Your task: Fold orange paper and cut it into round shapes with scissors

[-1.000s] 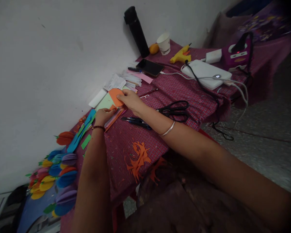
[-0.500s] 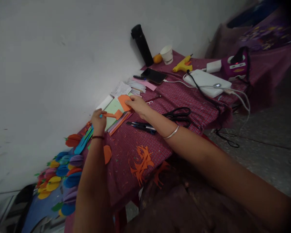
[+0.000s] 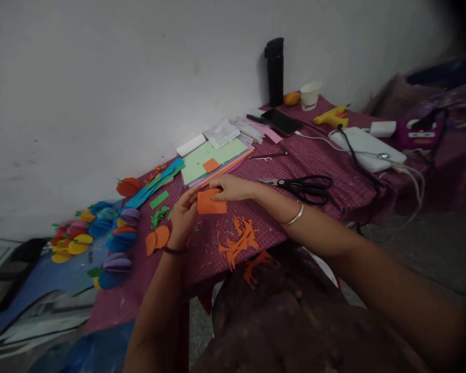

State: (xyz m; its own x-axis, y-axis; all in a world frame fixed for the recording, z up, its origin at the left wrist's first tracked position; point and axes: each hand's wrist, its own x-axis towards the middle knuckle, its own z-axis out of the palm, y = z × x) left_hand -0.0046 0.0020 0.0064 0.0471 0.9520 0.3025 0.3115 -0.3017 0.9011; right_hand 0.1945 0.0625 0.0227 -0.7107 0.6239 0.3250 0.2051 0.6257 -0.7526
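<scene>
An orange paper rectangle point(image 3: 213, 203) is held over the front part of the table. My right hand point(image 3: 233, 187) pinches its top right part, thumb in front. At its left edge are the fingertips of my left hand point(image 3: 184, 211), closed on the paper. Beside my left wrist lie rounded orange paper pieces point(image 3: 162, 237), with green paper scraps point(image 3: 160, 216) behind them. Just beyond the hands, a small orange paper piece point(image 3: 210, 165) rests on a light green sheet point(image 3: 225, 152), on top of a stack of coloured paper.
Orange offcuts point(image 3: 238, 241) lie near the table's front edge. Black scissors point(image 3: 306, 185) sit beyond my right forearm. Further right are a phone point(image 3: 281, 122), a yellow glue gun point(image 3: 332, 116) and a white power bank point(image 3: 367, 147) with cables. Colourful paper ornaments point(image 3: 108, 223) cluster at left.
Both hands have come nearer and now meet at an orange rectangle. The rounded piece has left my right hand, and the narrow orange strip has left my left hand. The view has shifted.
</scene>
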